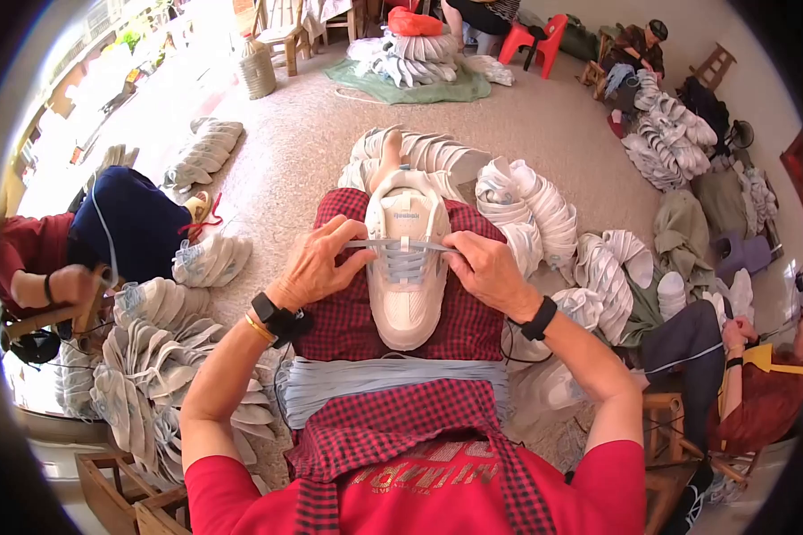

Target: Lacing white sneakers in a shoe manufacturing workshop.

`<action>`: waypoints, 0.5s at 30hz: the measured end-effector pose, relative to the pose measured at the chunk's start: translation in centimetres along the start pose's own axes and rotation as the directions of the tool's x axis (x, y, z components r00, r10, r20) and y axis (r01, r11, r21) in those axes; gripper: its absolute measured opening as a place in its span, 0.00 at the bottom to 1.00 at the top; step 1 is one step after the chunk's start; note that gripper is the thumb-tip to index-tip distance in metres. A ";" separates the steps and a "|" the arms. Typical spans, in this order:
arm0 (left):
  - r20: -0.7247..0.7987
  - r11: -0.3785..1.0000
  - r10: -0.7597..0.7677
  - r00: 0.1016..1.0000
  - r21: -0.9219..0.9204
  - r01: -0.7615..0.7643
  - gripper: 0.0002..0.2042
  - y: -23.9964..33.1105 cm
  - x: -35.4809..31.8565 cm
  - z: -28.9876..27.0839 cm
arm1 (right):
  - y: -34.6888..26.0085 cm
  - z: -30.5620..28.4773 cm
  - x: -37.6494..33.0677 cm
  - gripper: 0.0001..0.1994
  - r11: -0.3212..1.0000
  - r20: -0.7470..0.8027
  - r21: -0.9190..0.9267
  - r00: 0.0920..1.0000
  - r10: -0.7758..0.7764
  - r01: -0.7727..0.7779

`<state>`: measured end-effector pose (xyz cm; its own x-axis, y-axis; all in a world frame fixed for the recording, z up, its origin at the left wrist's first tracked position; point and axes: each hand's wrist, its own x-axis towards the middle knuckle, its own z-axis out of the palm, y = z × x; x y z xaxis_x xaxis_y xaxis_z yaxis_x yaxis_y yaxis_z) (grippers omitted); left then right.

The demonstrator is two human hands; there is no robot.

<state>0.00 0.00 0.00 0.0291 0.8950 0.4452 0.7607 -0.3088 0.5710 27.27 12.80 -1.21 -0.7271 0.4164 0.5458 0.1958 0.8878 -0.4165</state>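
Observation:
A white sneaker upper (407, 308) lies on my lap over a red and black checked apron (330, 308), its toe toward me. Grey-blue shoelace (405, 264) crosses its lower eyelets in several rows. My left hand (323, 260) pinches one lace end at the left side of the shoe. On the opposite side my right hand (486, 272) pinches the other end, and the lace runs taut and level across the tongue between them. A thick bundle of grey-blue laces (393, 385) lies across my lap near my waist.
Rows of stacked white shoe uppers (544, 214) stand on the floor ahead and to the right. More stacks (152, 374) crowd the left. Co-workers sit at left, right and far right. A pile on green cloth (455, 92) lies farther off, near a red chair (544, 45).

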 end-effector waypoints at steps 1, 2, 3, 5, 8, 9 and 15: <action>0.006 0.988 0.087 0.996 0.128 -0.087 0.11 -0.3 -0.1 -0.6 | 0.0 -0.3 -0.1 0.08 0.998 0.033 -0.060 0.999 -0.016 0.018; 0.024 0.952 0.172 0.985 0.252 -0.173 0.09 -0.6 -0.3 -1.2 | 0.0 -0.7 -0.3 0.07 0.992 0.066 -0.120 0.997 -0.030 0.038; 0.011 0.953 0.170 0.985 0.252 -0.167 0.09 -0.6 -0.4 -0.8 | 1.0 -1.9 -0.7 0.07 0.991 0.073 -0.123 0.997 -0.039 0.048; 0.091 0.884 0.189 0.978 0.417 -0.210 0.06 -2.0 -1.3 -2.6 | 1.6 -3.0 -1.2 0.05 0.988 0.045 -0.134 0.996 -0.074 0.080; 0.088 0.787 0.221 0.971 0.572 -0.231 0.07 -4.2 -3.8 -6.7 | 3.9 -6.8 -2.7 0.06 0.959 0.043 -0.274 0.997 -0.057 0.067; 0.081 0.764 0.184 0.980 0.616 -0.195 0.06 -4.3 -4.8 -8.5 | 4.7 -8.9 -3.5 0.07 0.945 0.049 -0.323 0.998 -0.041 0.055; -0.140 0.589 0.168 0.976 0.808 0.015 0.10 -0.6 -10.0 -21.2 | 5.9 -24.7 -7.4 0.11 0.788 -0.101 -0.586 0.981 0.163 -0.191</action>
<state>-14.49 -15.66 9.87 0.0654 0.7762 0.6271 0.9723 0.0917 -0.2150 50.04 19.77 10.26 -0.6154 0.5730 0.5413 0.6783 0.7347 -0.0066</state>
